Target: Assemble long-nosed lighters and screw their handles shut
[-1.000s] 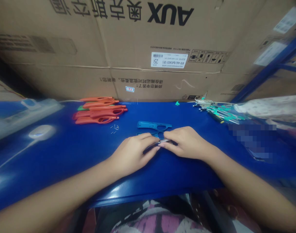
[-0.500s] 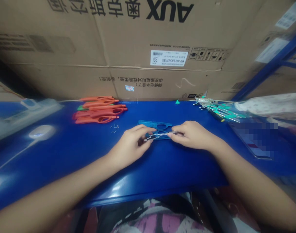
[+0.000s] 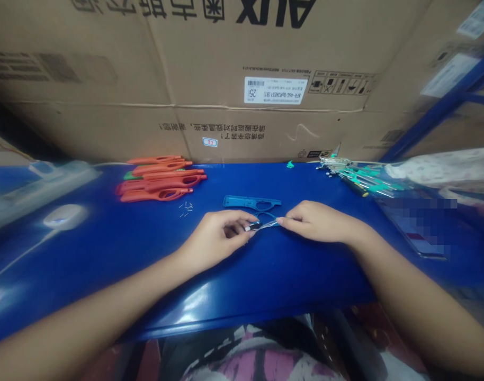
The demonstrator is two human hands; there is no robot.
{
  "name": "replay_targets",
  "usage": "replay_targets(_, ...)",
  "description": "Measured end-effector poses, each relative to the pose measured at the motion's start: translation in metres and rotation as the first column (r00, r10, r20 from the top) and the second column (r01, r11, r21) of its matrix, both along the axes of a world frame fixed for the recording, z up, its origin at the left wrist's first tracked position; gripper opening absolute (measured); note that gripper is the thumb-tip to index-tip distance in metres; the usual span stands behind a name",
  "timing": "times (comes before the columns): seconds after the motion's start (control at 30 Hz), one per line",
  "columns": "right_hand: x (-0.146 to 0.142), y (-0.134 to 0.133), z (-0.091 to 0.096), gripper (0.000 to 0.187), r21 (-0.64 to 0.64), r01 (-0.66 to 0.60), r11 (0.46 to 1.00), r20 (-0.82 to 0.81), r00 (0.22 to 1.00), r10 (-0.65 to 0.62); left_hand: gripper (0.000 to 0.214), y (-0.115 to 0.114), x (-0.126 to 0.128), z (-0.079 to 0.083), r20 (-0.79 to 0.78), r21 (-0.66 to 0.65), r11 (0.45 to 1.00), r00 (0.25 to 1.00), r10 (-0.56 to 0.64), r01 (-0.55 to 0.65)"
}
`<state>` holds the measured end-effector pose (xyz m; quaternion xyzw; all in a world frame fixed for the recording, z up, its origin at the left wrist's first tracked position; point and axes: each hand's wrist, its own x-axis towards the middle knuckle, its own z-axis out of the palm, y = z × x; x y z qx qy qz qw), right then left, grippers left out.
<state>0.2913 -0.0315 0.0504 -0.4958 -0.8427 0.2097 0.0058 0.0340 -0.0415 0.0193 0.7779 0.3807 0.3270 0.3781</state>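
Between my hands is a blue plastic half-shell with a finger loop, largely hidden by my fingers. My left hand is closed, thumb and fingers around a small black part with a white end. Thin pale wires run from that part toward my right hand, which pinches their other end beside the loop. I cannot tell how much of the shell each hand grips. A matching blue half-shell lies flat on the table just beyond my fingers.
Orange and red handled casings are stacked at the back left, near several small screws. A white round device with a cable lies left. At right are green-and-metal rods and a phone. A cardboard box stands behind.
The looped blue half-shell has come nearer me, away from the other half, along with both hands. The black part and wires now sit closer to its loop.
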Motion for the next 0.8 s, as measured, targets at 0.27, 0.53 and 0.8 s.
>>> replay_targets(0.27, 0.005, -0.001, 0.002, 0.037, 0.026, 0.026, 0.999, -0.051, 0.998, -0.024, 0.030, 0.008, 0.007, 0.001, 0.102, -0.105, 0.993, 0.994, -0.044, 0.055)
replay_targets(0.53, 0.015, 0.002, -0.020, 0.023, 0.223, -0.033, 0.974, -0.157, 0.985, 0.070, 0.020, 0.019, 0.006, -0.001, -0.038, 0.096, 0.995, 0.999, -0.005, 0.008)
replay_targets(0.8, 0.015, 0.000, -0.030, 0.015, 0.329, -0.045, 0.943, -0.161, 0.982, 0.103, 0.021, 0.023, -0.001, -0.009, -0.160, 0.362, 0.930, 0.987, -0.003, 0.061)
